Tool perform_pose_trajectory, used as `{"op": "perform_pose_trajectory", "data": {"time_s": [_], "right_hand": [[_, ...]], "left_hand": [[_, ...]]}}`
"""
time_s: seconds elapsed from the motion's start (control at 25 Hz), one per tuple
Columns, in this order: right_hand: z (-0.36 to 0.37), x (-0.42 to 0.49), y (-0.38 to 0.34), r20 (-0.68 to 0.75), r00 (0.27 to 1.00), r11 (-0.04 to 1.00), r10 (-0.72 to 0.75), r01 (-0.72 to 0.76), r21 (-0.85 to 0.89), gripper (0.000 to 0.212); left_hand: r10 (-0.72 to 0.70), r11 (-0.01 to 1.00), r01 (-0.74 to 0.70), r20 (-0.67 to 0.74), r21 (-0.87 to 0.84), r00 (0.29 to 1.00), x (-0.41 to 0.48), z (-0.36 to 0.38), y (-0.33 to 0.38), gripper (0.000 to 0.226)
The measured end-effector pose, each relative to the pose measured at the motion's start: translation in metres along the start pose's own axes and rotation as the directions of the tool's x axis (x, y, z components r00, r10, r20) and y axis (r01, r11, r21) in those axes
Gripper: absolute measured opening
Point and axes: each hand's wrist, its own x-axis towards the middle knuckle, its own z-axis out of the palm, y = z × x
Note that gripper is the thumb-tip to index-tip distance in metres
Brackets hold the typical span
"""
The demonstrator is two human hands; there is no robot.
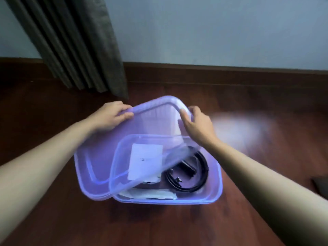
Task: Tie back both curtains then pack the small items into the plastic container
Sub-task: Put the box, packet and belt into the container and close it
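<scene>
A translucent purple plastic container (215,183) stands on the dark wooden floor. Inside lie a coiled black cable (193,178), a white paper or packet (145,163) and pale flat items along the near wall. A matching purple lid (113,148) is tilted over the container's left and far side. My left hand (111,115) grips the lid's far left edge, thumb on top. My right hand (195,123) pinches the lid's far right corner. A grey pleated curtain (76,43) hangs at the back left, its hem just above the floor.
A pale blue wall with a dark wooden skirting board (230,75) runs across the back. A bright light patch (239,128) glares on the floor right of the container. A dark flat object (321,187) shows at the right edge.
</scene>
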Motion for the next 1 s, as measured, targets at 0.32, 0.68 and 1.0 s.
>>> {"op": "perform_pose_trajectory", "data": {"time_s": [0.32,0.68,1.0], "right_hand": [[0.000,-0.056,0.100,0.029,0.998,0.999,0.052,-0.051,-0.016,0.041],[0.013,-0.059,0.108,0.015,0.989,0.989,0.147,-0.148,0.028,0.041],[0.010,-0.080,0.118,0.037,0.965,0.965,0.260,-0.261,0.031,0.060]], "left_hand": [[0.228,0.957,-0.278,0.370,0.085,0.901,0.028,0.070,0.066,0.066],[0.249,0.922,-0.321,0.302,0.217,0.920,0.032,0.096,0.057,0.078],[-0.177,0.972,0.183,-0.048,0.148,0.983,-0.022,0.103,0.050,0.074]]}}
